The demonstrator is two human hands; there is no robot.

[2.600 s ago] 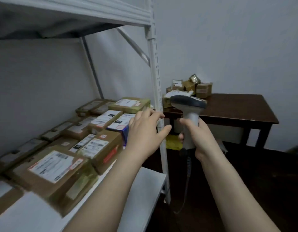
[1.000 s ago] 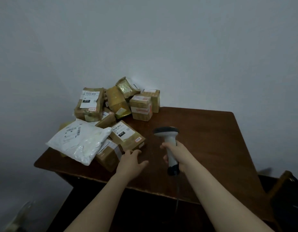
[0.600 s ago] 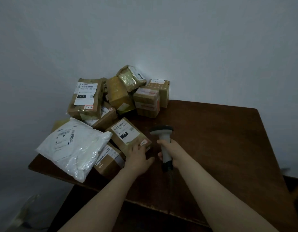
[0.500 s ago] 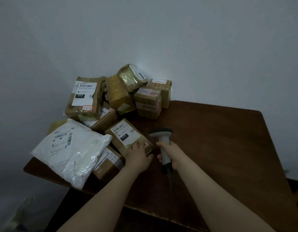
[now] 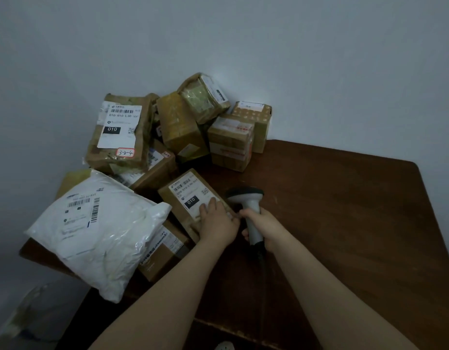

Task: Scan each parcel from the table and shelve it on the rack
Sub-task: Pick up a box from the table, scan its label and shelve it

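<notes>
- Dark brown wooden table [image 5: 344, 210] fills the right and lower middle of the frame. Its right half is bare wood, and every parcel is heaped at its left end against the pale wall.
- One white plastic mailer bag [image 5: 97, 231] lies at the lower left, overhanging the table edge and lying on a box. It looks soft and slippery, so it would likely sag if lifted by one corner.
- Brown cardboard parcels [image 5: 180, 125] are piled in the upper middle, some leaning on each other. I count at least eight boxes, and a yellowish corner behind the bag may be a ninth.
- One flat brown cardboard box with a white "010" label [image 5: 185, 195] sits at the centre, label up and tilted, touching the boxes around it. It is probably stiff and light. Taking it by its two long edges would keep the barcode at its upper end uncovered.
- One grey handheld barcode scanner [image 5: 246, 198] stands just right of that box, head up, with its cable trailing towards the bottom of the frame.
- Left hand [image 5: 218, 223] rests on the box's near right corner with the fingers [image 5: 205, 207] laid fairly straight over the label. Whether the thumb hooks the edge cannot be told.
- Right hand [image 5: 265, 224] is wrapped firmly round the scanner's handle.
</notes>
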